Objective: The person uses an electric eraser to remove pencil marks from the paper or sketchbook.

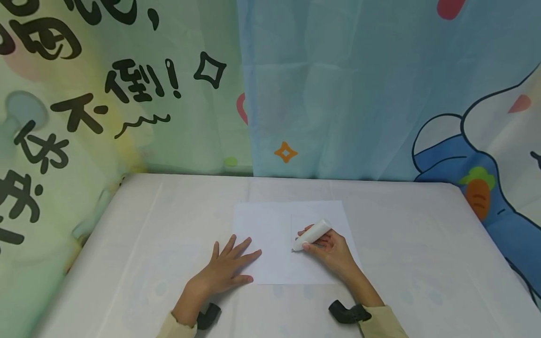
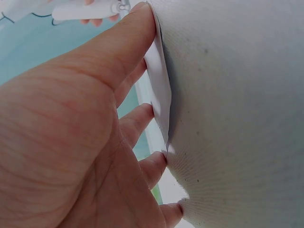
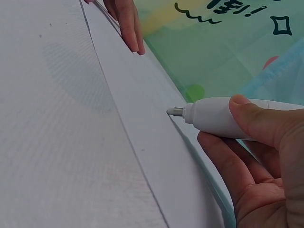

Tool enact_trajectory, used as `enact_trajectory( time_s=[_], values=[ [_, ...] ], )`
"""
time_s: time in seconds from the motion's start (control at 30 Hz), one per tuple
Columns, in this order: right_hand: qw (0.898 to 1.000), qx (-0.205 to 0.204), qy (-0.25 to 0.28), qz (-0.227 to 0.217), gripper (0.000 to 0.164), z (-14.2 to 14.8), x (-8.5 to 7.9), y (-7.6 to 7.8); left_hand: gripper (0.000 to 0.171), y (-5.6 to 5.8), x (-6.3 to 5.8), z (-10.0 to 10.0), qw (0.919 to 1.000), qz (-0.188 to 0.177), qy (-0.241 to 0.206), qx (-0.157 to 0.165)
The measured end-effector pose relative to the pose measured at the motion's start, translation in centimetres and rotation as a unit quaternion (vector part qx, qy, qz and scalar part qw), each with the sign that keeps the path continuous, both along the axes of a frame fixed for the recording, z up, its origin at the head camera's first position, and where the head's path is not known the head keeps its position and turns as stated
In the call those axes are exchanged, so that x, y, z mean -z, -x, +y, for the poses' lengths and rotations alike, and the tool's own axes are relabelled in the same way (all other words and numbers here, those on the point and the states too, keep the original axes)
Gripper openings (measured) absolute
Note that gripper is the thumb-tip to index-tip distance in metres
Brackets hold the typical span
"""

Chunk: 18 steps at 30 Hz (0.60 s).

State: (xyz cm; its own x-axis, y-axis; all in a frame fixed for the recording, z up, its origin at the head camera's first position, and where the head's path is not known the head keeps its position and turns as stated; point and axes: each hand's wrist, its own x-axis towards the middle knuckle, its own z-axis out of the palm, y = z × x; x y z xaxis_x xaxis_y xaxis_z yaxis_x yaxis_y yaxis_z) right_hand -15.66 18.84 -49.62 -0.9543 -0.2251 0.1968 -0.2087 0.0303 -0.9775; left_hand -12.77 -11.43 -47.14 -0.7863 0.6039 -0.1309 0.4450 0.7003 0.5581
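Left hand point(image 1: 226, 270), fingers spread apart, rests on the white paper point(image 1: 266, 225) upon the counter point(image 1: 422, 234); right hand point(image 1: 331, 249) has its fingers clamped on one white pen-like tool point(image 1: 313, 234), tip at the paper

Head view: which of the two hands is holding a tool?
The right hand: it grips the white pen. The left hand grips nothing; it rests spread at the left edge of the paper.

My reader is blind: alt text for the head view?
A right hand holds a white pen-shaped tool over paper; the spread left hand rests on the paper's lower-left corner. Behind the white table hangs a printed backdrop.
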Motion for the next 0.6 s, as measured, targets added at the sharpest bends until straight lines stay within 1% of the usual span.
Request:
enact_trajectory(
  time_s=[0.33, 0.6],
  values=[
    [1.000, -0.006, 0.010, 0.003, 0.038, -0.06, -0.07, -0.06, 0.059, -0.06, -0.06, 0.10, 1.0000, -0.003, -0.001, -0.004],
    [1.000, 0.002, 0.012, 0.008, 0.038, -0.12, -0.02, -0.07, 0.060, -0.01, 0.08, 0.11, 1.0000, -0.002, 0.005, -0.004]
  ],
)
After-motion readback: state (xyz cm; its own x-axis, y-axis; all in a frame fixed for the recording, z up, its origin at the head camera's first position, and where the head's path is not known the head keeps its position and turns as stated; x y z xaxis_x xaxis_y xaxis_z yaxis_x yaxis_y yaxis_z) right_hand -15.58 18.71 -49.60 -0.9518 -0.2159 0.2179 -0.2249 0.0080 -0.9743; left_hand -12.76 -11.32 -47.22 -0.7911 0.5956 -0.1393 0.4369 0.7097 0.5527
